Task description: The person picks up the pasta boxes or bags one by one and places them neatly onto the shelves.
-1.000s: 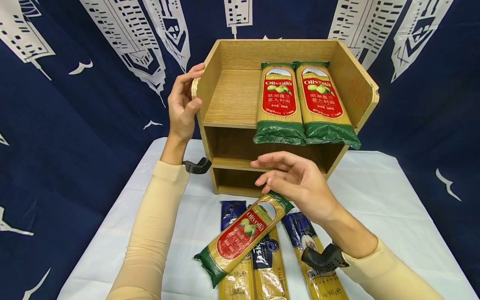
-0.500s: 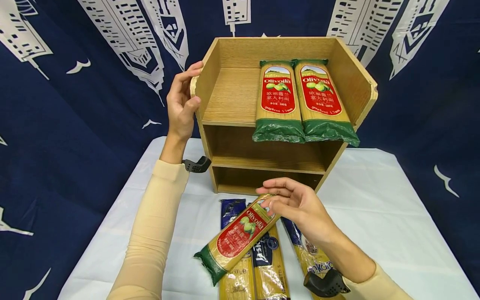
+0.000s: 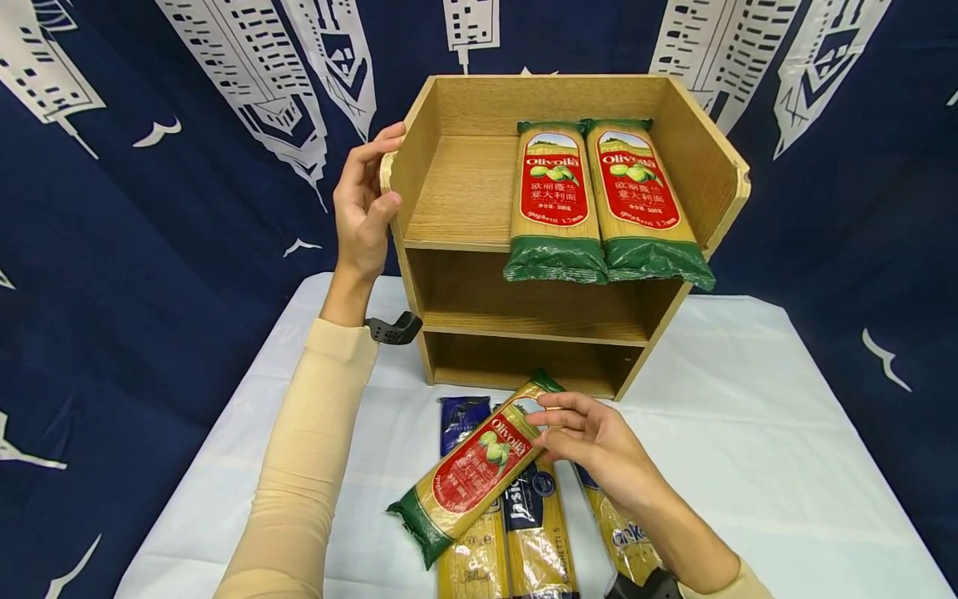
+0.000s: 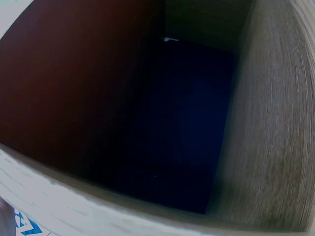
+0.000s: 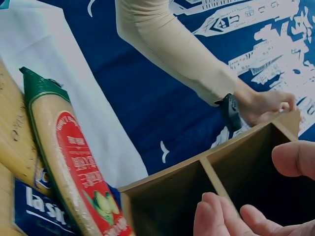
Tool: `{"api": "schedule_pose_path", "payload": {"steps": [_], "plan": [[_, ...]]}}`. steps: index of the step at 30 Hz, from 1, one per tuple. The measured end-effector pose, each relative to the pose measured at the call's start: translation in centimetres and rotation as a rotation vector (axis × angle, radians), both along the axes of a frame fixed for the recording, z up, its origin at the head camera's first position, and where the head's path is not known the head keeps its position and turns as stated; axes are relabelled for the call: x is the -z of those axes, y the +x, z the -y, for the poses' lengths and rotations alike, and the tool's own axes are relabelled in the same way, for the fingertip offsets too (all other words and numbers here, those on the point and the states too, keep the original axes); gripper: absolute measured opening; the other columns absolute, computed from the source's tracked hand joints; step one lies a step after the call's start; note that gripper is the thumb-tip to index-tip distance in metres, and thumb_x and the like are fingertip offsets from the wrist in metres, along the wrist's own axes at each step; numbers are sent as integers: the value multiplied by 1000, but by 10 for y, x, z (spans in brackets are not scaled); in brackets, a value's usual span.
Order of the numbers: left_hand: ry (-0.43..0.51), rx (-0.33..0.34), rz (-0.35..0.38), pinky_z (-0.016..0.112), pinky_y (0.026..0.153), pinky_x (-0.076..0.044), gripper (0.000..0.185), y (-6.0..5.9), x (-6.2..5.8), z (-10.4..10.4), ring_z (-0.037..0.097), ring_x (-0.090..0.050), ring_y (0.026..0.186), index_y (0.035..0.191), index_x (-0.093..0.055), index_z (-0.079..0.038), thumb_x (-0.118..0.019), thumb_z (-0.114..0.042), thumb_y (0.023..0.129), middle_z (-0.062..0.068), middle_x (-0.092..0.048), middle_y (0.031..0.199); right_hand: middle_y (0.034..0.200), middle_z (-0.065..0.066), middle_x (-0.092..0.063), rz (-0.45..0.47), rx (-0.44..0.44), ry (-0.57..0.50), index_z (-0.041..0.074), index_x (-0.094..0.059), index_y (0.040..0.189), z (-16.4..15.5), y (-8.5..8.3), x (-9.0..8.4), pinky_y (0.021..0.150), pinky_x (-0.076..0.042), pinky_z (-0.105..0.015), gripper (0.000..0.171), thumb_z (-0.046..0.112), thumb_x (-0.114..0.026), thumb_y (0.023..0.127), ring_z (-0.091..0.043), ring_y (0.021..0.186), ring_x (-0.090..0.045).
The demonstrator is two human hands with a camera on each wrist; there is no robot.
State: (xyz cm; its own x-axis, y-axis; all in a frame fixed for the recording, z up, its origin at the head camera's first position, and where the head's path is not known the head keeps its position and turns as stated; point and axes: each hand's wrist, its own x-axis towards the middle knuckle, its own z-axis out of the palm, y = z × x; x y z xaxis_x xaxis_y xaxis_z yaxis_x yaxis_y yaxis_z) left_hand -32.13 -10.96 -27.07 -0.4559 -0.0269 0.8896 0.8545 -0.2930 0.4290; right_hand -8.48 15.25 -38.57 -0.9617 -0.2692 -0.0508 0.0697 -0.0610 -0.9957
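My left hand (image 3: 362, 208) grips the upper left side panel of a wooden shelf unit (image 3: 460, 191), thumb in front and fingers behind the edge. Low in front of the unit, my right hand (image 3: 599, 445) has its fingertips over the upper right edge of a red-labelled spaghetti pack (image 3: 479, 462); whether they touch it I cannot tell. In the right wrist view the fingers (image 5: 211, 216) and thumb stand apart with nothing between them. That spaghetti pack lies slanted across two blue-labelled pasta packs, one (image 3: 464, 420) at left and another (image 3: 535, 516) beside it.
Two more red-labelled packs, one in the middle (image 3: 555, 187) and one at right (image 3: 644, 191), lie on the top shelf, their green ends overhanging its front. A further pasta pack (image 3: 621, 532) is partly under the right forearm. White cloth (image 3: 748, 433) covers the table.
My right hand has come down from before the middle shelf to the upper end of the slanted spaghetti pack. My left hand keeps its hold on the shelf unit.
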Motion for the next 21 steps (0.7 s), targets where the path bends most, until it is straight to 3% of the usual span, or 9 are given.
{"api": "schedule_pose_path", "payload": {"steps": [9,17,21], "plan": [[1,2,-2,44,111,-39,63,0,0,0,34,-50,134,121,-59,11,-67,-32,75,24,-58,137,124,-28,-65,131,69,72,-9,-39,142,4,6,23,76,-59,-39,58,6,-67,93,-31,95,-71],[-6,2,-6,45,112,-38,64,-1,0,1,34,-49,134,122,-57,12,-66,-30,75,24,-58,138,106,-20,-69,281,217,117,-8,-34,142,15,15,43,66,-59,-38,64,10,-70,93,-26,82,-69],[-9,-6,-6,45,112,-38,64,-1,0,1,34,-50,134,122,-57,12,-65,-30,75,24,-58,138,105,-21,-67,328,228,114,-7,-30,143,22,20,50,65,-59,-36,67,12,-70,93,-25,78,-68]]}}
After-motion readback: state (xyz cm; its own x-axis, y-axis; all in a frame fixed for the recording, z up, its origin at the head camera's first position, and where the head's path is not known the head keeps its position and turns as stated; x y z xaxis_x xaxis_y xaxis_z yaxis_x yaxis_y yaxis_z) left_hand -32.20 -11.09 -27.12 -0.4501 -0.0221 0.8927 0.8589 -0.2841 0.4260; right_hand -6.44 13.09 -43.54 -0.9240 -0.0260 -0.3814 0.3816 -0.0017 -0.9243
